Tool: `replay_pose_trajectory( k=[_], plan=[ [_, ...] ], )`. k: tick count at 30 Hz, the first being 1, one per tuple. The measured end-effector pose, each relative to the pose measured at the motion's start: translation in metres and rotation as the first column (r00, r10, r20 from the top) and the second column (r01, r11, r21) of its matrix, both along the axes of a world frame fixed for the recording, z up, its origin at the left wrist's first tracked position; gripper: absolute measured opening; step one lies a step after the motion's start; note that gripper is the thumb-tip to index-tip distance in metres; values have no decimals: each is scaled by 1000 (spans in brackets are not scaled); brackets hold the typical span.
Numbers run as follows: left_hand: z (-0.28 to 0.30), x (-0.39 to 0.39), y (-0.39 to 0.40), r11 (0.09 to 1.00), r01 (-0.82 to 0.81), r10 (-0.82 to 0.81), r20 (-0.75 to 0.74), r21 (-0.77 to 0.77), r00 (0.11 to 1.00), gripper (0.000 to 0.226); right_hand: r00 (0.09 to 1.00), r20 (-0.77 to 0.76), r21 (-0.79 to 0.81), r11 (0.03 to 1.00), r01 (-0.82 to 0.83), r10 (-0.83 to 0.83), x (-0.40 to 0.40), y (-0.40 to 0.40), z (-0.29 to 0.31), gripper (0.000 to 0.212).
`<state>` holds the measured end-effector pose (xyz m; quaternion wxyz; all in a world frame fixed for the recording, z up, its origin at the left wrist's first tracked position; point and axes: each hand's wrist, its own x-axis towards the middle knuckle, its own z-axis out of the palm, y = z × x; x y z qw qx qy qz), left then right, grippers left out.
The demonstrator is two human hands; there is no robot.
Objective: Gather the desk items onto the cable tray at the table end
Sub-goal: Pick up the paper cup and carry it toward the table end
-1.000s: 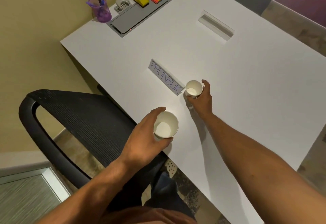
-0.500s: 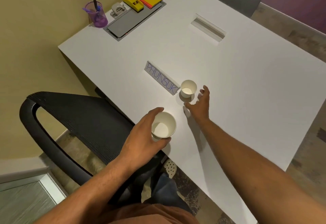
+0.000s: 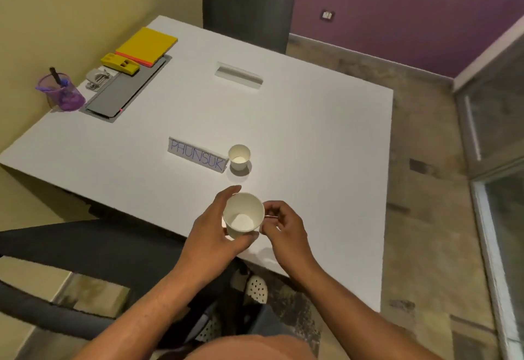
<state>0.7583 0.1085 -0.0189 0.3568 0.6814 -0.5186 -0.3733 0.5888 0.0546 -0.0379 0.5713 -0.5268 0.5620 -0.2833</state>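
Observation:
My left hand is wrapped around a white paper cup, held just above the near edge of the white table. The fingertips of my right hand pinch that cup's right side near the rim. A smaller white paper cup stands on the table beyond, touching the right end of a name plate that reads PHUNSUK. The grey cable tray lies at the far left end of the table.
By the tray sit a yellow notebook, a yellow stapler, a metal punch and a purple pen holder. A cable slot is cut into the tabletop. A black mesh chair stands at my left.
My right hand let go of the small cup beside the name plate and came back to the larger cup in my left hand. The view has tilted up.

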Motion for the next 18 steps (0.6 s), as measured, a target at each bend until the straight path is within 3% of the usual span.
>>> replay_pose_trajectory(
  k=[4,8,13,18],
  plan=[
    [9,-10,9,991,119,-123,-56,-61,991,83,994,99,-2,998,56,-56,-16,34,39,34],
    [17,-32,21,968,228,-241,-126,-106,962,77,993,59,-51,993,104,-101,-36,83,58,46],
    [23,-88,42,895,422,-442,-158,-148,883,79,930,62,-117,923,368,-363,-78,144,66,55],
    [26,-154,66,769,621,-638,-129,-153,759,73,848,30,-204,827,524,-530,-130,199,74,63]
  ],
)
